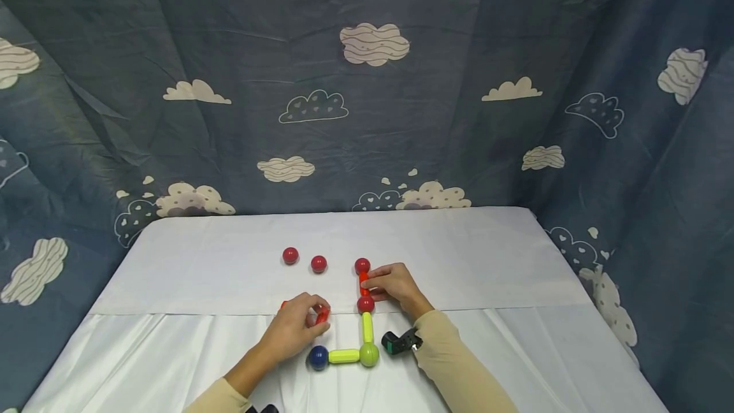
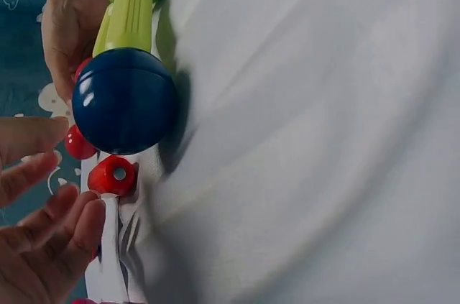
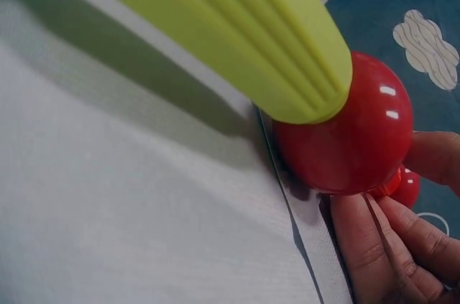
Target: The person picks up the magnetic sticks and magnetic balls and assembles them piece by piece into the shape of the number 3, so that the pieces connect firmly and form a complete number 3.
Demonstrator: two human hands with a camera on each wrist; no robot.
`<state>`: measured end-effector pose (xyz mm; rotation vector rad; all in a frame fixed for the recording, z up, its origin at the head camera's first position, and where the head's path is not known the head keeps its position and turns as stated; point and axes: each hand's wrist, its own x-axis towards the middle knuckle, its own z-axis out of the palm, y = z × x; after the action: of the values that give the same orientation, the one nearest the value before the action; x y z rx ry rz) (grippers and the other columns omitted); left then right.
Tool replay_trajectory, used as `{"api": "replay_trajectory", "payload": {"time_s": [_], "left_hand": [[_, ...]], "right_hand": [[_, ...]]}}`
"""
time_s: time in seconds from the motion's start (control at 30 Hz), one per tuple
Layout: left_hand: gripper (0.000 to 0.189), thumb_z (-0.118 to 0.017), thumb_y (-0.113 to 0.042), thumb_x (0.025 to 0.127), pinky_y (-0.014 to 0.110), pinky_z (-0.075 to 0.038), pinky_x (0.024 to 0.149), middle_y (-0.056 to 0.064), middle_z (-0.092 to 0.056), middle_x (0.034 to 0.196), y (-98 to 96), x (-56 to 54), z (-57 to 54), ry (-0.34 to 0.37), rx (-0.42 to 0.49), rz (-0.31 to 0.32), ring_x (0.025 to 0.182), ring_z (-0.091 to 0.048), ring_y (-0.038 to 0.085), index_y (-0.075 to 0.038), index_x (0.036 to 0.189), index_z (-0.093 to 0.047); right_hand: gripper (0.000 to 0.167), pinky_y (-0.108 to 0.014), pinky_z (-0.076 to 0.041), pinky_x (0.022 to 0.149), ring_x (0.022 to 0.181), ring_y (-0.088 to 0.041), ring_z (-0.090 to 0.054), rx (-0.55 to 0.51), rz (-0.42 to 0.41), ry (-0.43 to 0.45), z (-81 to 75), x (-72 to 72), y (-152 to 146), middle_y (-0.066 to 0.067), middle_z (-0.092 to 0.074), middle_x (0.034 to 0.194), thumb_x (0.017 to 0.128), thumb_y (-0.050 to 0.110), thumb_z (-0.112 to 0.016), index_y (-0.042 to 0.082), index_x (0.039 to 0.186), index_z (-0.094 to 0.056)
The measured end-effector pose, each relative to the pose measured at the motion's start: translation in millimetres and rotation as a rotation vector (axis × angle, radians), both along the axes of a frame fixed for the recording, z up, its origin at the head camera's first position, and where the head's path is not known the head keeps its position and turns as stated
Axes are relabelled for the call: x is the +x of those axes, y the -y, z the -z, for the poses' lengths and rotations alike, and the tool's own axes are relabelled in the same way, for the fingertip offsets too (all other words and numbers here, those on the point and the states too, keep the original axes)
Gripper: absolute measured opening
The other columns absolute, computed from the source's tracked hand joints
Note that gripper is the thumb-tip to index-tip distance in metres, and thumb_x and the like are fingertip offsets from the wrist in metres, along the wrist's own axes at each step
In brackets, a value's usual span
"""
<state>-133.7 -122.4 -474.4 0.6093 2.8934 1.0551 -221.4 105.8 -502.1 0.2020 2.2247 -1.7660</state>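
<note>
My right hand (image 1: 395,285) pinches an upright red rod (image 1: 364,282) between a far red ball (image 1: 362,265) and a nearer red ball (image 1: 365,304). Below that ball a yellow-green rod (image 1: 367,329) runs to a lime ball (image 1: 369,354); another yellow-green rod (image 1: 344,356) joins it to a dark blue ball (image 1: 318,357). My left hand (image 1: 295,324) is around a loose red rod (image 1: 323,315) left of this chain. In the left wrist view, the fingertips are right at that rod (image 2: 113,176), with thumb and fingers spread. The left hand partly hides another red piece (image 1: 283,304).
Two loose red balls, one farther left (image 1: 290,255) and one nearer the chain (image 1: 318,264), lie toward the back of the table. A white cloth (image 1: 487,260) covers the table. A dark curtain (image 1: 436,126) with cloud prints hangs behind and at the sides.
</note>
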Motion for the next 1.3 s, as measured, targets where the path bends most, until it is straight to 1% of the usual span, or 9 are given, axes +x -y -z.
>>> {"api": "replay_trajectory", "payload": {"time_s": [0.1, 0.23, 0.4, 0.5, 0.77, 0.83, 1.03, 1.17, 1.3], "left_hand": [[0.028, -0.079, -0.014, 0.077, 0.022, -0.040, 0.058, -0.002, -0.056, 0.085, -0.2, -1.7, 3.3, -0.023, -0.003, -0.047, 0.063, -0.048, 0.002, -0.011, 0.101, -0.065], [0.033, -0.081, -0.016, 0.075, 0.023, -0.039, 0.058, -0.003, -0.055, 0.081, -1.8, -2.1, 7.4, -0.020, -0.033, -0.080, 0.062, -0.045, 0.001, -0.009, 0.104, -0.066], [0.045, -0.083, -0.019, 0.073, 0.023, -0.039, 0.058, -0.005, -0.055, 0.080, -4.1, -1.5, 10.5, 0.033, -0.065, -0.114, 0.064, -0.045, 0.004, -0.003, 0.111, -0.064], [0.047, -0.083, -0.017, 0.073, 0.024, -0.040, 0.058, -0.006, -0.055, 0.078, -5.4, -2.2, 11.5, 0.058, -0.077, -0.120, 0.065, -0.046, 0.005, -0.001, 0.112, -0.064], [0.026, -0.077, -0.009, 0.074, 0.028, -0.044, 0.065, -0.003, -0.059, 0.079, -8.4, -4.1, 10.9, 0.071, -0.143, -0.120, 0.070, -0.050, 0.010, -0.003, 0.098, -0.069], [0.026, -0.076, -0.009, 0.073, 0.030, -0.045, 0.067, -0.003, -0.059, 0.081, -11.1, -5.5, 11.0, 0.090, -0.162, -0.125, 0.072, -0.051, 0.011, -0.005, 0.098, -0.069], [0.026, -0.076, -0.009, 0.073, 0.032, -0.046, 0.068, -0.002, -0.056, 0.081, -17.7, -8.8, 9.3, 0.128, -0.231, -0.134, 0.072, -0.050, 0.013, -0.007, 0.097, -0.068], [0.025, -0.076, -0.011, 0.074, 0.034, -0.048, 0.071, -0.002, -0.058, 0.083, -17.6, -9.6, 7.2, 0.133, -0.254, -0.120, 0.075, -0.052, 0.014, -0.007, 0.098, -0.069], [0.023, -0.076, -0.010, 0.076, 0.034, -0.048, 0.070, -0.002, -0.058, 0.083, -16.6, -10.8, 5.7, 0.114, -0.249, -0.110, 0.075, -0.052, 0.013, -0.008, 0.098, -0.070]], "right_hand": [[0.025, -0.029, -0.055, 0.058, 0.063, -0.016, -0.067, -0.005, 0.003, 0.003, -0.9, 0.7, 0, -0.012, -0.070, 0.086, 0.077, 0.004, -0.078, -0.005, 0.099, -0.070], [0.025, -0.030, -0.056, 0.059, 0.064, -0.017, -0.068, -0.001, 0.001, 0.005, -1.0, 2.2, 0, -0.011, -0.070, 0.087, 0.077, 0.005, -0.078, -0.005, 0.099, -0.070], [0.025, -0.030, -0.056, 0.060, 0.066, -0.017, -0.068, 0.005, -0.006, 0.005, -0.7, 2.9, -1, -0.010, -0.069, 0.086, 0.078, 0.006, -0.078, -0.004, 0.099, -0.070], [0.025, -0.029, -0.056, 0.061, 0.066, -0.017, -0.068, 0.009, -0.001, 0.006, -0.3, 2.8, -1, -0.010, -0.069, 0.087, 0.078, 0.007, -0.078, -0.004, 0.099, -0.070], [0.025, -0.029, -0.055, 0.060, 0.066, -0.016, -0.068, 0.018, 0.010, 0.012, 1.2, 1.9, -1, -0.010, -0.069, 0.087, 0.078, 0.007, -0.078, -0.003, 0.099, -0.070], [0.025, -0.029, -0.056, 0.060, 0.066, -0.016, -0.068, 0.012, 0.008, 0.010, 2.0, 0.7, -2, -0.010, -0.069, 0.087, 0.078, 0.006, -0.078, -0.003, 0.100, -0.070], [0.025, -0.030, -0.056, 0.061, 0.067, -0.016, -0.068, -0.003, 0.004, 0.007, 2.3, -1.4, -4, -0.010, -0.070, 0.088, 0.078, 0.006, -0.078, -0.003, 0.099, -0.070], [0.024, -0.029, -0.056, 0.061, 0.067, -0.016, -0.068, 0.002, 0.006, 0.014, 2.7, -1.0, -3, -0.010, -0.070, 0.088, 0.078, 0.006, -0.078, -0.003, 0.099, -0.071], [0.024, -0.028, -0.055, 0.061, 0.067, -0.017, -0.068, 0.015, 0.009, 0.025, 2.2, -0.7, -2, -0.010, -0.069, 0.089, 0.078, 0.008, -0.078, -0.002, 0.099, -0.071]]}}
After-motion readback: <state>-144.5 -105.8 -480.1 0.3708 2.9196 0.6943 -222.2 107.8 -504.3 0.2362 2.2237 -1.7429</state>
